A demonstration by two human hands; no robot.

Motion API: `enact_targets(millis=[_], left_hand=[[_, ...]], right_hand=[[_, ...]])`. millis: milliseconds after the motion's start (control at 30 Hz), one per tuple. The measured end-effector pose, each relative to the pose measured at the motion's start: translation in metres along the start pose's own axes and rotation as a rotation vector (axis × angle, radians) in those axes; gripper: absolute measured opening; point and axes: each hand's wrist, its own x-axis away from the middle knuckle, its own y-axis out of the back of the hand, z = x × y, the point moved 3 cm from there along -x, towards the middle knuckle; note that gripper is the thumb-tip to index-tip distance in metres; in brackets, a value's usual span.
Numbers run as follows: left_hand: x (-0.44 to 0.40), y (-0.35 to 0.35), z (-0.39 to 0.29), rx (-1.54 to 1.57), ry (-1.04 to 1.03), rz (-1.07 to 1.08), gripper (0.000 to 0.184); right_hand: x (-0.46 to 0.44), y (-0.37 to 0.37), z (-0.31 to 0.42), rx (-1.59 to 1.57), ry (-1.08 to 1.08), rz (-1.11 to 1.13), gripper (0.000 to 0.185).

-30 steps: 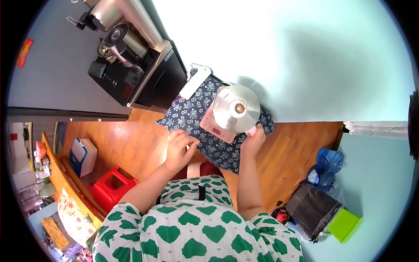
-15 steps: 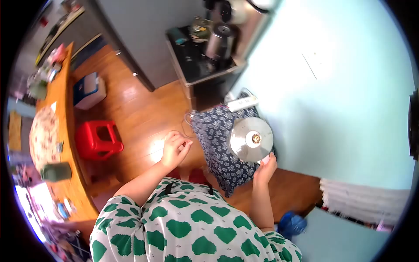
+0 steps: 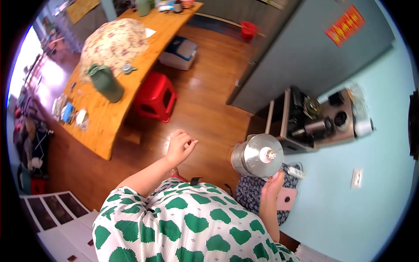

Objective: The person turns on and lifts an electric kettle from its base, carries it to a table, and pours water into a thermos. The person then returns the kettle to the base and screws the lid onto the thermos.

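Note:
My right hand (image 3: pixel 272 185) grips the edge of a lidded metal pot (image 3: pixel 263 159), its thumb near the rim of the shiny round lid. The pot is tilted so the lid faces me, and a small knob sits at the lid's centre. Part of the cylindrical side shows on the left; the fingers under the pot are hidden. My left hand (image 3: pixel 181 146) hangs over the wooden floor, fingers loosely curled, with a gap by the thumb and nothing visible in it. Below the pot lies a dark blue patterned cloth (image 3: pixel 248 192) with a pink flat object (image 3: pixel 286 198), resembling a phone.
A wooden table (image 3: pixel 96 126) on the left bears a green jug (image 3: pixel 106 84) and a floral cover (image 3: pixel 114 43). Beside it stand a red stool (image 3: pixel 157 97) and a lidded storage box (image 3: pixel 179 53). A kettle (image 3: pixel 319 128) stands on the cabinet at right, near a power strip (image 3: pixel 296 172).
My view has swung left, bringing the table and the fridge-like grey panel further in. The pot remains in my right hand, and its side now shows. My left hand keeps nearly the same pose.

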Motion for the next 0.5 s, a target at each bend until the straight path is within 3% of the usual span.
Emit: enact_targets(millis=[267, 500], left_hand=[[-0.008, 0.176, 0.137, -0.209, 0.060, -0.296, 0.009], [-0.044, 0.275, 0.214, -0.292, 0.246, -0.571, 0.006]], right_hand=[[0.034, -0.222, -0.068, 0.034, -0.101, 0.302, 0.023], [0.050, -0.414, -0.114, 0.076, -0.164, 0.610, 0.020]])
